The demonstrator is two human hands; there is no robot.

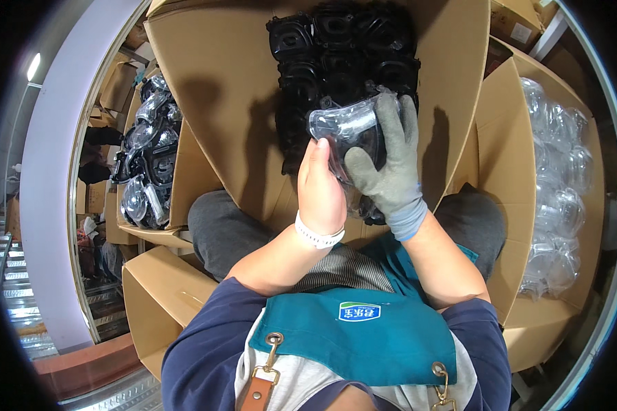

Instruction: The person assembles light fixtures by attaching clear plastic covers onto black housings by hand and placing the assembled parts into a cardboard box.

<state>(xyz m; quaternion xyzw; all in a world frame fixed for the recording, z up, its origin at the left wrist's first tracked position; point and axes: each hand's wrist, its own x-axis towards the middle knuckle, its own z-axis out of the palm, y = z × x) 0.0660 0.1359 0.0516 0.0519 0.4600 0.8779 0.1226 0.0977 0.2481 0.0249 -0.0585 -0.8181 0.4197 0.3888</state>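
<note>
Between my two hands is a clear plastic cover (pixel 346 123), held over an open cardboard box; its curved top edge catches the light. Bare, with a white band at the wrist, my left hand (pixel 322 188) presses its fingers against the cover's left side. My right hand (pixel 391 154) wears a grey glove and grips the right side, thumb apart from the fingers. Below, the box contains rows of black moulded plastic parts (pixel 295 40). Whether a black part sits inside the cover I cannot tell, since dark shapes show through it.
The large cardboard box (pixel 212 103) has its tall flaps raised around my hands. To the right, another box (pixel 504 130) holds stacked clear plastic covers (pixel 552 192). On the left, a box is heaped with mixed clear and black parts (pixel 151 151). My knees flank the middle box.
</note>
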